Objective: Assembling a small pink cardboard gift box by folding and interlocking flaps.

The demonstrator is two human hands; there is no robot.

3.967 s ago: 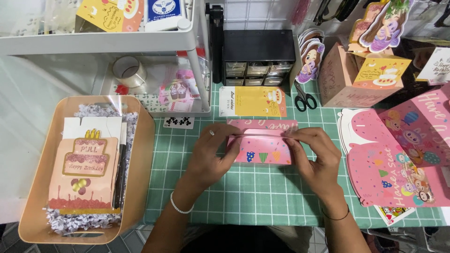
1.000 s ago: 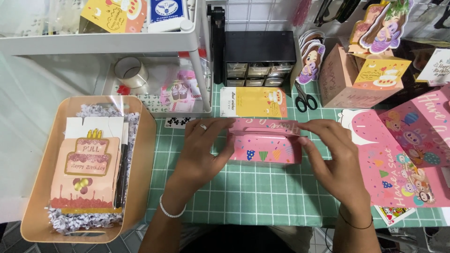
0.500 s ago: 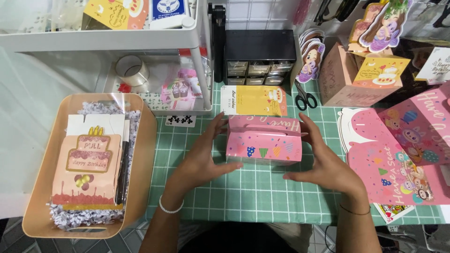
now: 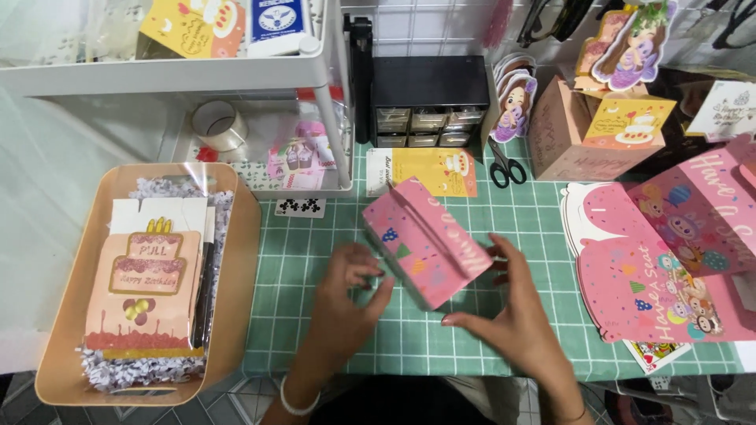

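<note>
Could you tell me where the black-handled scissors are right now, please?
In the head view the scissors lie on the green cutting mat, upper middle, between the yellow card and the brown box.

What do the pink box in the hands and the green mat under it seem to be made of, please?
The pink box looks like thin printed card with a matte finish: it shows crisp fold lines and flat panels. The green mat looks like a rubbery or vinyl cutting mat, flat with a printed white grid, though the pictures leave that open.
</note>
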